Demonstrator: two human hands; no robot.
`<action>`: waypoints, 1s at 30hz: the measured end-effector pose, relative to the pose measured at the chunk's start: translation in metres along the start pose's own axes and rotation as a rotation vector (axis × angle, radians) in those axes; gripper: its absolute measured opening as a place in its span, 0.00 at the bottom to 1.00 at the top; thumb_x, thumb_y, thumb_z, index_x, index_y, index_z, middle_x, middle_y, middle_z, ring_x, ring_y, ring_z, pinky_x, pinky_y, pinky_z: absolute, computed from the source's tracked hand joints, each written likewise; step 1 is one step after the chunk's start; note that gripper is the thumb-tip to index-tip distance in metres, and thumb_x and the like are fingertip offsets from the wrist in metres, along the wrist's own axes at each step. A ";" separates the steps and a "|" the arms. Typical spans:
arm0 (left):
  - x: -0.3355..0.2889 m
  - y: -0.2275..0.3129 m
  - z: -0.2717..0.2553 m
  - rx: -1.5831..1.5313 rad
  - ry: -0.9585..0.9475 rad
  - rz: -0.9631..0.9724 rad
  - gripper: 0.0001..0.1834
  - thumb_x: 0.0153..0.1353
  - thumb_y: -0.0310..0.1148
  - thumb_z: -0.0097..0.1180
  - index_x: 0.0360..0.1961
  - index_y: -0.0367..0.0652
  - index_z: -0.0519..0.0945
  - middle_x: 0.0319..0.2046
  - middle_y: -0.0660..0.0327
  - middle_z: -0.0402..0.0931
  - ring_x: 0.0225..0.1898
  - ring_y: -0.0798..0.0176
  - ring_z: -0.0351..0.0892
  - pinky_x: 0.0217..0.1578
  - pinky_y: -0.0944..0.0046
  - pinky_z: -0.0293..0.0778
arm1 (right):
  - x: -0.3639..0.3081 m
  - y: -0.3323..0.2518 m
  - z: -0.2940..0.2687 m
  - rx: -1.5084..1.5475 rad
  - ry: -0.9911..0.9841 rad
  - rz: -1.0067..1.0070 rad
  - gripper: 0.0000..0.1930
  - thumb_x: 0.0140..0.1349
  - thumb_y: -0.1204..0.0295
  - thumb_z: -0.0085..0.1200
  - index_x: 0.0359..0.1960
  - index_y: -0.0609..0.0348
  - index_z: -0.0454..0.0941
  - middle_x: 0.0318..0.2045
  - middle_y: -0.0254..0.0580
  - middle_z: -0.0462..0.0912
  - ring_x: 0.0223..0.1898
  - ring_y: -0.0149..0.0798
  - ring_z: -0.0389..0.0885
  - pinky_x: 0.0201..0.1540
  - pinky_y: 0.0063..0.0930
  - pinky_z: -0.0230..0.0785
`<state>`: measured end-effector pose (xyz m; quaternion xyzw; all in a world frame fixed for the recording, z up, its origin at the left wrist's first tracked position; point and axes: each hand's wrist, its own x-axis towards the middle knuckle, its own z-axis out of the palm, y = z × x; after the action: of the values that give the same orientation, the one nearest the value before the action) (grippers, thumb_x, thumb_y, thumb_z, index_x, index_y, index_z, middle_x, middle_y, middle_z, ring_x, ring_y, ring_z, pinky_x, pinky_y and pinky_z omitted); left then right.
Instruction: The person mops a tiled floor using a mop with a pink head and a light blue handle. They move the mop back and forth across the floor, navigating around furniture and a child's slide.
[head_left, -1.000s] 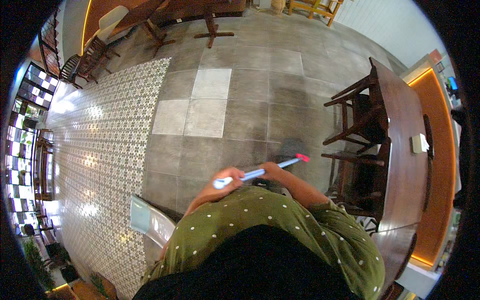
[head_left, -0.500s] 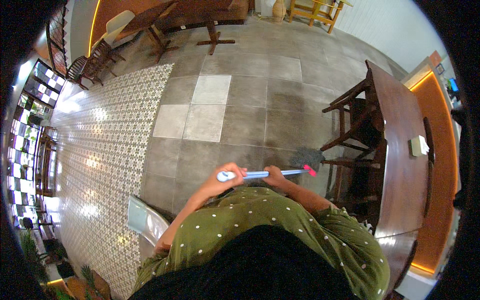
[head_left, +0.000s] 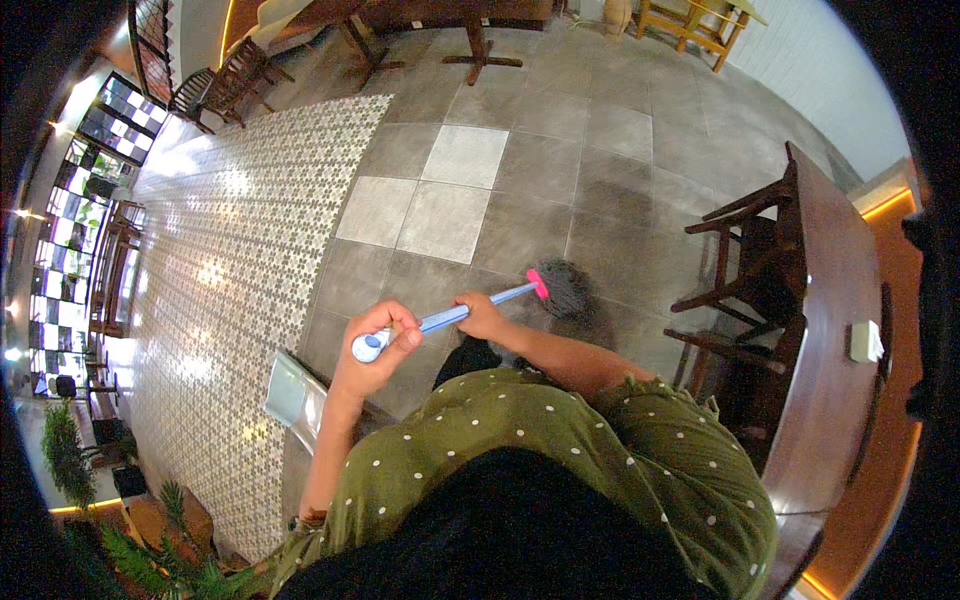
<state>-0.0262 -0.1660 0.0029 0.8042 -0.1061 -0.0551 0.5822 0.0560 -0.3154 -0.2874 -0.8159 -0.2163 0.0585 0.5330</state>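
Observation:
Both hands grip a mop (head_left: 516, 293) with a light-blue handle, a pink connector and a dark grey stringy head (head_left: 566, 288). My left hand (head_left: 376, 345) wraps round the upper end, close to the rounded white-and-blue tip. Lower on the handle, nearer the connector, my right hand (head_left: 481, 317) is closed with its arm reaching across my front. The mop head rests on the grey tiled floor (head_left: 530, 221), ahead and slightly right of my body. Around it the tiles look darker.
At the right stand dark wooden chairs (head_left: 742, 255) beside a long wooden table (head_left: 838, 330) bearing a tissue box (head_left: 865, 342). A glossy chair (head_left: 292, 385) is close on my left. Patterned tiles (head_left: 270, 230) cover the left floor; pedestal tables (head_left: 480, 50) stand far ahead.
The mop head has swung leftward, away from the chairs. My left hand has moved left and my right hand left and slightly forward, both still gripping the handle. The view has shifted.

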 end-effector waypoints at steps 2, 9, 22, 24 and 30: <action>0.013 0.002 -0.016 0.037 0.004 0.001 0.11 0.63 0.35 0.62 0.29 0.40 0.76 0.26 0.66 0.75 0.31 0.73 0.73 0.38 0.68 0.72 | 0.025 -0.006 0.007 0.114 -0.060 0.031 0.10 0.49 0.65 0.63 0.28 0.56 0.80 0.26 0.50 0.81 0.33 0.53 0.81 0.37 0.43 0.72; 0.088 -0.025 -0.072 -0.192 -0.062 0.152 0.16 0.64 0.41 0.60 0.28 0.40 0.73 0.23 0.64 0.73 0.29 0.69 0.73 0.39 0.63 0.74 | 0.103 -0.025 -0.004 -0.007 -0.267 0.130 0.12 0.49 0.63 0.65 0.29 0.58 0.80 0.25 0.47 0.82 0.29 0.49 0.82 0.34 0.39 0.71; 0.213 -0.104 -0.090 -0.417 -0.340 -0.020 0.11 0.65 0.35 0.59 0.29 0.39 0.75 0.26 0.63 0.76 0.28 0.72 0.71 0.31 0.68 0.69 | 0.112 0.041 -0.046 -0.149 -0.145 0.324 0.18 0.49 0.53 0.68 0.24 0.56 0.83 0.19 0.46 0.81 0.23 0.50 0.81 0.28 0.42 0.69; 0.231 -0.108 -0.084 -0.353 -0.501 -0.066 0.10 0.64 0.33 0.60 0.29 0.41 0.76 0.28 0.61 0.77 0.31 0.69 0.74 0.35 0.64 0.74 | 0.097 0.044 -0.061 -0.108 -0.071 0.398 0.16 0.49 0.56 0.68 0.24 0.56 0.82 0.18 0.45 0.81 0.21 0.45 0.80 0.28 0.40 0.68; 0.263 -0.096 -0.113 -0.075 -0.625 0.175 0.09 0.61 0.34 0.63 0.29 0.40 0.79 0.25 0.63 0.77 0.28 0.70 0.73 0.30 0.65 0.69 | 0.116 0.031 -0.036 -0.042 0.100 0.613 0.12 0.50 0.62 0.65 0.23 0.58 0.79 0.17 0.44 0.79 0.20 0.36 0.77 0.28 0.38 0.69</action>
<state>0.2636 -0.0948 -0.0432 0.7142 -0.3463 -0.2531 0.5531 0.1809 -0.3080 -0.2838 -0.8558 0.0651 0.1721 0.4835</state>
